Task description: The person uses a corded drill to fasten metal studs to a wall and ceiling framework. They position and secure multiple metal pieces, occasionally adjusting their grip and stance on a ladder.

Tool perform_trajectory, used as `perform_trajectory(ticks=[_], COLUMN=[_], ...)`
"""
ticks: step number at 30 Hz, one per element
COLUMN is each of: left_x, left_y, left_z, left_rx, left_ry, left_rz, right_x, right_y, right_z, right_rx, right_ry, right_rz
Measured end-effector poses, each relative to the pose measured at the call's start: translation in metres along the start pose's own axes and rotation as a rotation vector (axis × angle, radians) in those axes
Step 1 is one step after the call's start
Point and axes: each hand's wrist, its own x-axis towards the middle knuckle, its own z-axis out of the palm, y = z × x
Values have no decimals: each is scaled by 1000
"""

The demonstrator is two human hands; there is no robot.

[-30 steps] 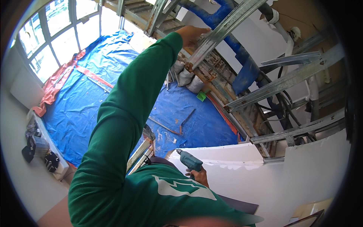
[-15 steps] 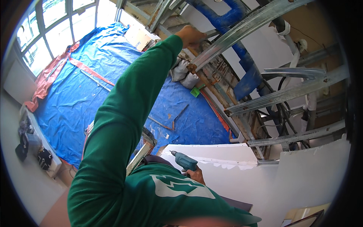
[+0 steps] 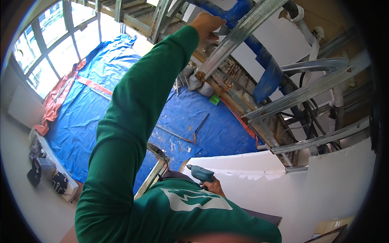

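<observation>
My left arm, in a green sleeve, reaches up and away. At its end my left hand [image 3: 206, 25] has its fingers curled in by a galvanized metal stud [image 3: 243, 39] and a blue-wrapped pipe [image 3: 238, 13]. A small grey piece shows at the fingertips, too little of it to name. Low at my body, my right hand [image 3: 214, 188] grips a teal power drill [image 3: 201, 173] by its handle, the chuck pointing left. The drill stands apart from the framing.
Several metal studs [image 3: 308, 87] with cables and pipes run along the right. A ladder [image 3: 154, 170] stands close to my body. Blue tarp [image 3: 170, 117] covers the floor, with thin strips lying on it. White bags [image 3: 194, 81] and a green scoop-like object [image 3: 214, 99] lie by the framing.
My left hand has moved up and farther away, past the stud's end. The view has shifted slightly. My right hand keeps its grip on the drill.
</observation>
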Motion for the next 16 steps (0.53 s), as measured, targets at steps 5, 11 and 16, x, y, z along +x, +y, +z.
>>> perform_trajectory(ticks=[5, 11, 16], left_x=[-25, -72, -80], left_y=[1, -13, -17], left_z=[6, 8, 15], left_rx=[-491, -448, -530], left_ry=[111, 40, -10], left_rz=[-412, -500, -586], right_x=[21, 42, 44], right_y=[-6, 8, 10], right_z=[6, 9, 7], right_rx=[-67, 76, 111], right_ry=[7, 33, 8], right_rz=[71, -5, -23])
